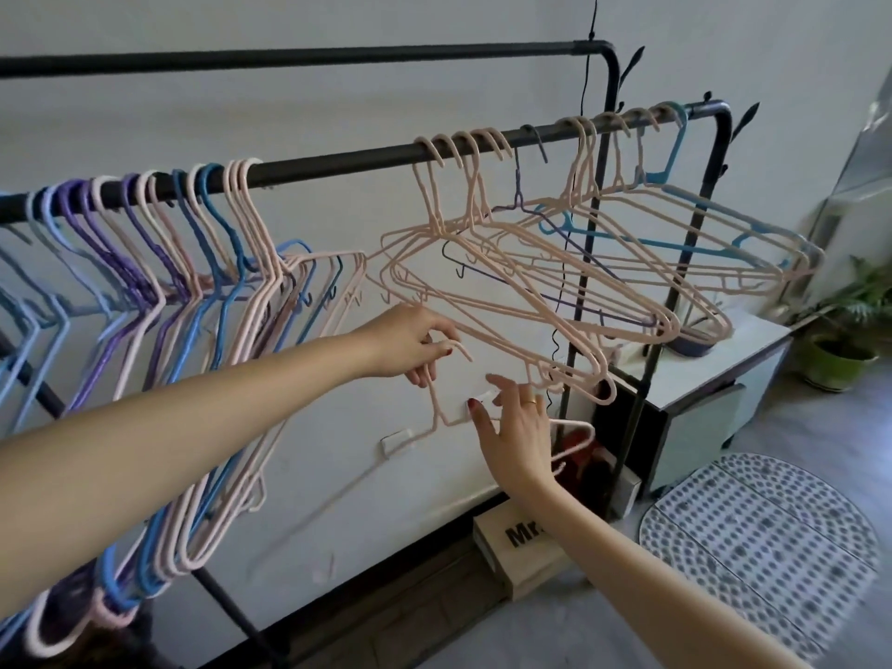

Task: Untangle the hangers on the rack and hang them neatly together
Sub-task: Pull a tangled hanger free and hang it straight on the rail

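Hangers, thin pink coated-wire type, are seen hung along the black metal rack rail (pixel 338 159). One loose pale-pink wire hanger (pixel 437 408) is held off the rail, below it and in front of the white wall, w/ its hook near the left hand (pixel 410 342). Hook & neck are gripped by the left hand, fingers curled round the wire. Right hand (pixel 519 427) is placed just below-right, fingers mostly straight & spread, fingertips at the hanger's shoulder wire; whether the wire is actually pinched can't be told. A gold ring (pixel 531 402) is worn on that hand.

On the rail's left, a tight bunch of blue, purple & pink hangers (pixel 159 263) is packed together, tilted. Centre-right, a tangled cluster of pink hangers (pixel 531 287) is hung at slanted angles, crossing each other. Further right, more pink hangers are mixed w/ a teal plastic hanger (pixel 673 171) and a dark purple one (pixel 521 185).

Beyond: a white low cabinet (pixel 700 379), a potted plant in a green pot (pixel 837 364), a dotted grey mat (pixel 758 538) on the floor, a cardboard box (pixel 521 543) by the wall.
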